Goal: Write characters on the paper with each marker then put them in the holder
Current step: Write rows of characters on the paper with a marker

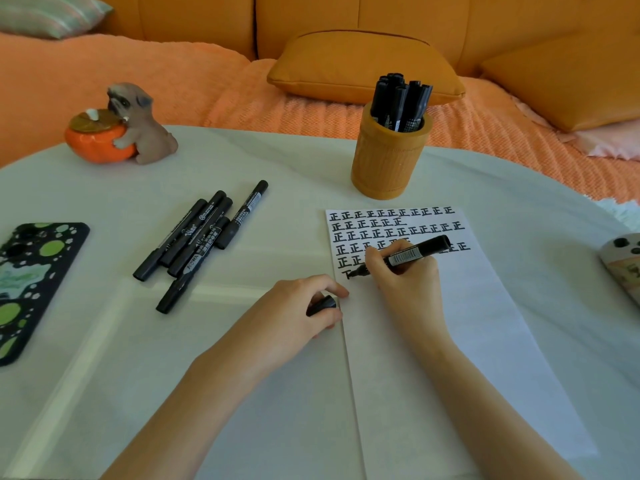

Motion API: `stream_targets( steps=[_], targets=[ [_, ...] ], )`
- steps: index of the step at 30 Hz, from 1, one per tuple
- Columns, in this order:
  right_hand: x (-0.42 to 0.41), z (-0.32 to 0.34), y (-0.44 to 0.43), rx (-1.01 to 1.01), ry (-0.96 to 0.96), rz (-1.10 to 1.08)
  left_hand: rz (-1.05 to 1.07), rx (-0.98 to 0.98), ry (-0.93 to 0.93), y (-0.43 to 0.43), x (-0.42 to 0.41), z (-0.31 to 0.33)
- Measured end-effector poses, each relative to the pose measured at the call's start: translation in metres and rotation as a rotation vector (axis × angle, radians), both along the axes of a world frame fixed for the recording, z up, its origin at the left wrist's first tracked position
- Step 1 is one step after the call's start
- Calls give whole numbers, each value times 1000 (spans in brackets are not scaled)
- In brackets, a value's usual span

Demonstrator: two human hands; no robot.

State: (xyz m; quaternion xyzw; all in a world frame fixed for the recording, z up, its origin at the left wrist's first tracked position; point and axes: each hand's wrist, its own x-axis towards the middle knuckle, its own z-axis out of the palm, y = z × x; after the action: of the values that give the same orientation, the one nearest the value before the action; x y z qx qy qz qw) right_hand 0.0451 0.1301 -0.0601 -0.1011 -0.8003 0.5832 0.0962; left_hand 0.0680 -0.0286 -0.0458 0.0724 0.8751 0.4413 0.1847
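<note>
The right hand, right of the frame's centre, pinches a black marker between thumb and fingers, its barrel slanting up to the right and its uncapped tip touching the paper at the start of a new row. The paper lies on the white surface in the right half of the frame, and its upper part is filled with rows of one repeated black character. The left hand rests at the paper's left edge, just below and left of the tip, fingers curled around a short black cap.

A cluster of black markers lies capped on the surface left of centre, most of them touching side by side and pointing up to the right, one a little apart on the right of the group. The holder, a tan ribbed cup, stands upright just above the paper's top edge, apart from it, with several black markers standing in it.

At the far left edge lies a phone in a dark case with green spots. In the upper left sits a dog figurine hugging an orange pot. An orange couch with cushions fills the top of the frame.
</note>
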Motion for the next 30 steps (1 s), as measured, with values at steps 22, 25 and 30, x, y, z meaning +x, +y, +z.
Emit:
stream_targets(
  steps=[22, 25, 30],
  targets=[
    [2, 0, -1, -30, -6, 15, -11, -17, 10, 0, 0, 0],
    [1, 0, -2, -8, -13, 24, -5, -11, 10, 0, -1, -1],
    [0, -2, -1, 9, -5, 21, -10, -18, 18, 0, 0, -1]
  ],
)
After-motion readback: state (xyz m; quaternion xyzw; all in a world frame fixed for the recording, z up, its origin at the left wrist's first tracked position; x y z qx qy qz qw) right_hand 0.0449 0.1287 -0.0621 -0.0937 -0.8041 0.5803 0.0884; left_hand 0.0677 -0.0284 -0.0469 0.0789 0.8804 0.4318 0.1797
